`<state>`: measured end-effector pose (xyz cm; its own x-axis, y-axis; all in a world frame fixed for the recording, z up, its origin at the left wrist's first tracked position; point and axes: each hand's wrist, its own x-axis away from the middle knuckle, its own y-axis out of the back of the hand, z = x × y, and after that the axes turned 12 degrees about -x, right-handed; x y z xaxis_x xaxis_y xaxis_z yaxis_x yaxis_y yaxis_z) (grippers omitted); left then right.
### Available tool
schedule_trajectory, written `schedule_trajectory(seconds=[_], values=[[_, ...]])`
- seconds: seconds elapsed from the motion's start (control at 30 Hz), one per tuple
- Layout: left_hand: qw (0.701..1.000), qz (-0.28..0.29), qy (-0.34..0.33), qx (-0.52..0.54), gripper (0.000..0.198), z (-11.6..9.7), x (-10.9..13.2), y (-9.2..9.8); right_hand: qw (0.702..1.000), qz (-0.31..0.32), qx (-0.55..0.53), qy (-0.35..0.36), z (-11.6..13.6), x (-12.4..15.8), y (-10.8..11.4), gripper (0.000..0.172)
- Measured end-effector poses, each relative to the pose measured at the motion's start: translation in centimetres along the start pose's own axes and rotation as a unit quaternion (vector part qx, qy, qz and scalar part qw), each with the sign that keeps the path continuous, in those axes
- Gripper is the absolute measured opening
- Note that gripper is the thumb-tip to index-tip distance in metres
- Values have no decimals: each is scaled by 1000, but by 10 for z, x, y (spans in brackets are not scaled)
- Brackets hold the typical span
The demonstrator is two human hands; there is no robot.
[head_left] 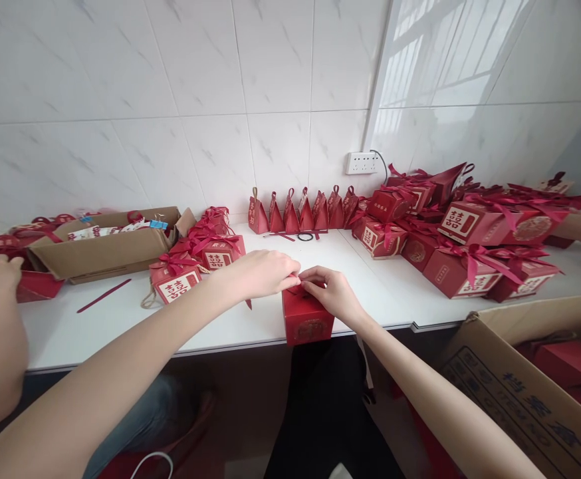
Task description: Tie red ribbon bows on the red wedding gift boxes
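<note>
A red gift box [309, 327] with a gold emblem on its front stands at the table's front edge, before me. Over its lid, my left hand [274, 271] is closed in a pinch on a thin red ribbon. From the right, my right hand [331, 290] rests at the box top, its thumb and fingers pinched on the ribbon too. My fingers hide most of the ribbon and lid. Finished-looking boxes with red bows [177, 283] sit beyond my left forearm.
Small triangular red boxes [300, 214] line the wall. Bow-tied boxes [463, 269] are piled at right. A cardboard tray [106, 249] holds packets; a carton [514, 392] of red boxes stands lower right. Other people's hands are at a red box [41, 286] far left and at the right edge.
</note>
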<state>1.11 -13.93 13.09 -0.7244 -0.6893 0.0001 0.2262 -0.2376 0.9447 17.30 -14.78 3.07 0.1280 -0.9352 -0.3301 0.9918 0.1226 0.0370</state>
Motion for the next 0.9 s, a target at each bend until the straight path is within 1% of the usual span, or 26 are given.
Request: schedule_trajectory(seconds=[0.13, 0.2, 0.3, 0.37, 0.47, 0.57, 0.63, 0.77, 0.83, 0.9], values=[[1000, 17, 1, -3, 23, 4, -9, 10, 1000, 4, 14, 1, 2, 1, 0, 13], [1000, 24, 5, -4, 23, 5, -10, 16, 1000, 3, 19, -4, 3, 2, 0, 13], [999, 36, -7, 7, 25, 6, -10, 22, 1000, 7, 20, -3, 4, 2, 0, 12], [999, 38, -21, 20, 23, 7, -13, 23, 1000, 17, 17, 4, 3, 3, -1, 12], [998, 20, -29, 42, 22, 10, -21, 19, 1000, 24, -9, 18, 1, 2, -1, 11], [996, -6, -18, 90, 20, 14, -28, 5, 999, 5, -38, 18, -2, 2, -1, 6], [988, -13, 14, 154, 16, 16, -29, -9, 999, -10, -50, 12, -3, 2, -1, 9], [946, -6, 106, 305, 21, 15, -23, -43, 996, -21, -87, 3, -2, 4, -1, 17], [932, -43, 122, 337, 19, 11, -19, -59, 994, -28, -104, 1, -2, 4, -2, 19], [921, -99, 113, 359, 16, 5, -15, -70, 993, -35, -114, 1, -1, 4, -2, 19]])
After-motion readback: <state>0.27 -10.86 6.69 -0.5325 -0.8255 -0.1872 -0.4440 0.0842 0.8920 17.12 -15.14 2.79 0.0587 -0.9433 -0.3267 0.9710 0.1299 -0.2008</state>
